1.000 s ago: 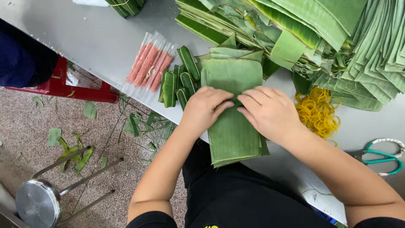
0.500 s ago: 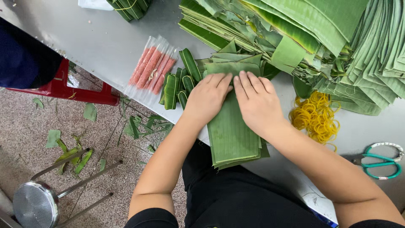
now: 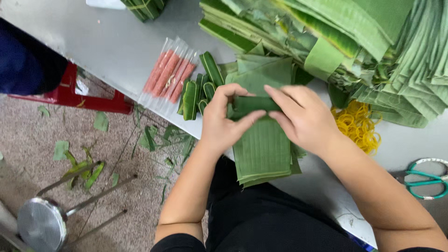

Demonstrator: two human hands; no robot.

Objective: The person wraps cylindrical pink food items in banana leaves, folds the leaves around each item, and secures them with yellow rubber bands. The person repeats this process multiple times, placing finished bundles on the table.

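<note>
Both hands' grip pinches a rolled leaf bundle [image 3: 254, 103] atop the leaf stack [image 3: 263, 149].

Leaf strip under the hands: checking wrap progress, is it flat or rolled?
Partly rolled: both hands, left hand and right hand, curl the leaf strip's far end; the rest lies flat.

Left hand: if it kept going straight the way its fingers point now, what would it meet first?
The left hand points across the rolled leaf bundle towards the right hand. Already gripping the bundle, it would likely meet the right hand's fingers first, though depth is unclear.
</note>
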